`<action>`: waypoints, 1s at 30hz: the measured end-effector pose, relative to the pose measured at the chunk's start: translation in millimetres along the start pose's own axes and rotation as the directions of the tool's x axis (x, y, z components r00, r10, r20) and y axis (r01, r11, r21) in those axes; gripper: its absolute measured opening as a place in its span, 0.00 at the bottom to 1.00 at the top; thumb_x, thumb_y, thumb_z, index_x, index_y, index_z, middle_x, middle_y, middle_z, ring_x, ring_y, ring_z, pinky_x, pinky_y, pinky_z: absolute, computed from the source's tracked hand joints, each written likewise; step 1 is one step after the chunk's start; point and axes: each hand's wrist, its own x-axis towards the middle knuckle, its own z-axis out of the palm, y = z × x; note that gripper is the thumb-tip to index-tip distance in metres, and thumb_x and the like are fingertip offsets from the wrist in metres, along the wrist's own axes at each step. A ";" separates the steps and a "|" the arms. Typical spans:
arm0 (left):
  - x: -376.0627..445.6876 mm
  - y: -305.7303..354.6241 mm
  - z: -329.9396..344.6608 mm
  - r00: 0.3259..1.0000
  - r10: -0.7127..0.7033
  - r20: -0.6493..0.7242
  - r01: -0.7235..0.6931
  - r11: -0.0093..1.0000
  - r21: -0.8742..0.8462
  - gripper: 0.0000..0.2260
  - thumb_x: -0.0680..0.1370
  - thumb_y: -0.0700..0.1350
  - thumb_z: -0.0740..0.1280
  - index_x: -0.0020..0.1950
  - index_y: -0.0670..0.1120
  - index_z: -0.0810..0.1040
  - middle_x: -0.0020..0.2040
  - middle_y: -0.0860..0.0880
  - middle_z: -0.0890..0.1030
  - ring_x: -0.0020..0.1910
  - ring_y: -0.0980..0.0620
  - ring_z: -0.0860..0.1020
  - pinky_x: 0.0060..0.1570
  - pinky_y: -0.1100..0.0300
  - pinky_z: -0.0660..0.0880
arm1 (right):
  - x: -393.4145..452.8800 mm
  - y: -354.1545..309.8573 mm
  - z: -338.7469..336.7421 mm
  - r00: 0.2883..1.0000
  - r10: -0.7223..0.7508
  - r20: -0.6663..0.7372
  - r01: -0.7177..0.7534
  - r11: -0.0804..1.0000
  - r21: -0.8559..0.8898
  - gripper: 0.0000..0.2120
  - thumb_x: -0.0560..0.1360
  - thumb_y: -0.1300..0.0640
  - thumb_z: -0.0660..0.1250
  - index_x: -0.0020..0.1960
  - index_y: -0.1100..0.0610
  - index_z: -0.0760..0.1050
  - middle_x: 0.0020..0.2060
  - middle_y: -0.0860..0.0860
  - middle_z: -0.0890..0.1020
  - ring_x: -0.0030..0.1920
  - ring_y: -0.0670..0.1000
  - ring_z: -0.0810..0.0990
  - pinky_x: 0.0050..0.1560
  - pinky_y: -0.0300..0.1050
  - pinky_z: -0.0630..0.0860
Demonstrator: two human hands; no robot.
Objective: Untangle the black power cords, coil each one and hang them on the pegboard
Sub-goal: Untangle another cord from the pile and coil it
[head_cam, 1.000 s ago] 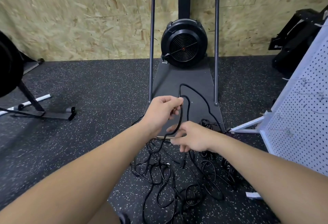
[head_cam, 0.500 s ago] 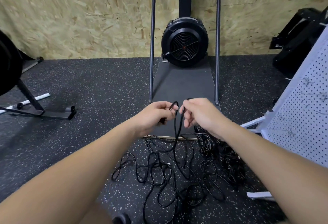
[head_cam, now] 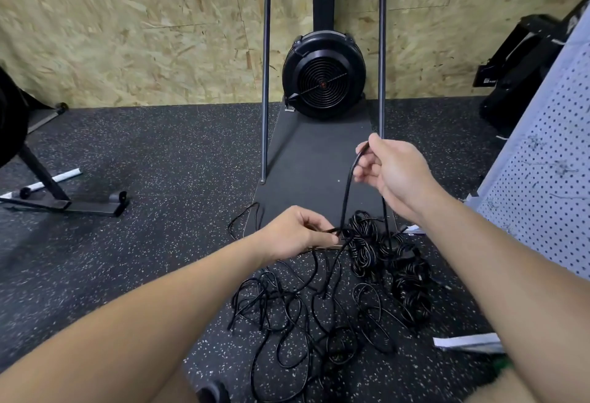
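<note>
Thin, glossy black power cords (head_cam: 322,316) sprawl tangled over the speckled floor (head_cam: 153,211), one strand pinched taut between left hand (head_cam: 295,233) and raised right hand (head_cam: 394,169) fingers.

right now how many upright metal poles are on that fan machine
2. The left pole stands left of the black fan and meets the dark base; the right pole stands right of it, its foot hidden behind the right hand.

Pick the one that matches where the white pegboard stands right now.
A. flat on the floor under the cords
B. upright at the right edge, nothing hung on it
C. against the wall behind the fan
B: the pegboard stands at the right edge, no cord hanging on its visible part.
</note>
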 end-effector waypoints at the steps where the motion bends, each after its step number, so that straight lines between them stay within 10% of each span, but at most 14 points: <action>1: -0.5 2.8 1.5 1.000 0.014 -0.012 -0.014 1.000 -0.007 0.05 0.78 0.46 0.81 0.49 0.45 0.90 0.42 0.47 0.86 0.40 0.50 0.75 0.43 0.56 0.69 | -0.6 -0.3 -2.5 1.000 0.013 0.014 -0.013 1.000 -0.009 0.17 0.91 0.53 0.59 0.57 0.65 0.79 0.37 0.57 0.80 0.39 0.58 0.85 0.49 0.54 0.85; 11: 13.2 22.9 -12.2 0.966 0.073 -0.249 -0.119 0.977 -0.178 0.12 0.82 0.46 0.77 0.46 0.38 0.84 0.40 0.46 0.76 0.38 0.51 0.70 0.37 0.60 0.68 | -13.4 33.7 1.6 0.938 0.266 0.224 -0.023 0.690 -0.723 0.07 0.82 0.64 0.67 0.56 0.60 0.84 0.42 0.57 0.90 0.42 0.56 0.91 0.42 0.47 0.85; 20: 20.3 43.5 -12.6 0.959 0.086 -0.269 -0.173 0.931 -0.320 0.12 0.82 0.45 0.76 0.49 0.36 0.84 0.35 0.48 0.73 0.32 0.52 0.66 0.34 0.62 0.67 | -18.2 77.4 30.1 0.863 0.394 0.315 0.059 0.542 -0.839 0.21 0.81 0.44 0.74 0.71 0.49 0.75 0.41 0.51 0.90 0.42 0.54 0.89 0.45 0.51 0.81; 24: 25.2 40.9 -14.2 0.955 0.065 -0.290 -0.168 0.922 -0.349 0.14 0.82 0.46 0.76 0.53 0.33 0.84 0.37 0.49 0.75 0.34 0.54 0.70 0.36 0.63 0.68 | -19.6 92.9 40.9 0.871 0.364 0.330 0.010 0.658 -0.753 0.06 0.87 0.53 0.67 0.60 0.55 0.79 0.43 0.54 0.89 0.41 0.55 0.90 0.45 0.50 0.85; 30: 25.0 31.4 -24.7 0.962 0.025 -0.270 -0.128 0.921 -0.369 0.05 0.82 0.37 0.73 0.56 0.42 0.87 0.41 0.51 0.83 0.36 0.56 0.77 0.35 0.65 0.70 | -13.1 79.2 37.6 0.913 0.247 0.324 0.125 0.587 -0.800 0.12 0.87 0.58 0.62 0.50 0.53 0.82 0.37 0.49 0.88 0.33 0.49 0.85 0.41 0.53 0.83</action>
